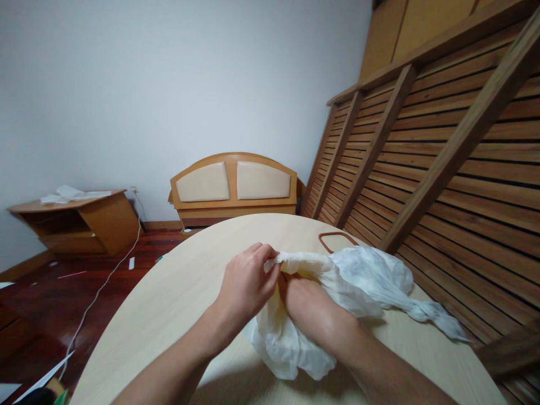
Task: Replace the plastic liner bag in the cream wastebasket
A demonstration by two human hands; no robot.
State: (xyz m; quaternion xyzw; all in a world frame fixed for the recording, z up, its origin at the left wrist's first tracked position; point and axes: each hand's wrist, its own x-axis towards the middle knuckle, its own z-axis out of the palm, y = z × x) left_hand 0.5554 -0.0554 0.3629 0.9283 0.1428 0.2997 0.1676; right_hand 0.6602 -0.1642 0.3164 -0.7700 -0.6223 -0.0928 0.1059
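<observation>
Fingers point(270, 252) of the left hand point(248, 278) are pinched closed on the rim of a thin white bag point(289, 346), beside the opening. The right hand point(301, 292) reaches into the bag through that opening; its fingers are hidden inside, so whether they are open or closed cannot be told. The bag lies crumpled on the near part of a pale, round-edged table point(181, 292), its folds spread around the right wrist and below it. Just to the right on the tabletop is a knotted white bundle point(375, 273), its twisted end pointing toward the table's right edge. Behind the bags lies a brown loop point(333, 233) with rounded corners, partly covered. Beyond the table, a wooden headboard point(233, 180) with two cream panels stands by a pale wall, and a large slatted wooden panel point(455, 146) leans at the right.
</observation>
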